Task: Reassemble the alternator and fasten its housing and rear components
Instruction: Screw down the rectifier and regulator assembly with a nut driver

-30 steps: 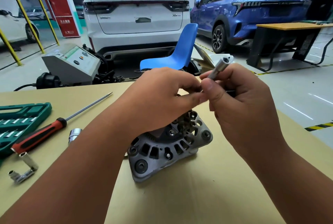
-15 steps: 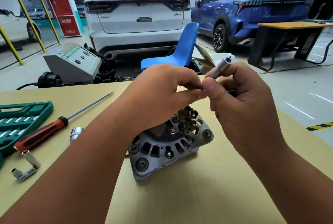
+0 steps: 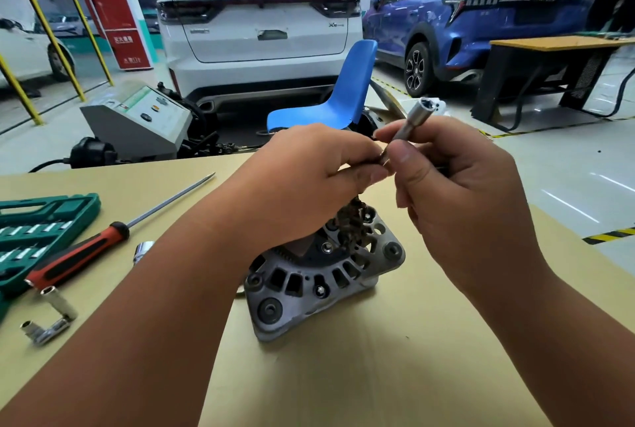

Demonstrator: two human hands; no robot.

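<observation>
Both my left hand (image 3: 309, 182) and right hand (image 3: 464, 200) meet over the grey cast-metal alternator (image 3: 309, 282) mid-desk, gripping a slim chrome socket driver (image 3: 409, 124) between them, so the way down from above is blocked. The tan desk (image 3: 378, 375) lies bare from the alternator to its near and right edges, with room to pass there. Toward the left edge a green plastic socket case (image 3: 41, 231), a red-and-black-handled screwdriver (image 3: 79, 258), a short chrome socket (image 3: 142, 249) and an L-shaped chrome socket wrench (image 3: 51, 320) crowd together. The gap beside them may be narrow, but my left forearm hides it.
</observation>
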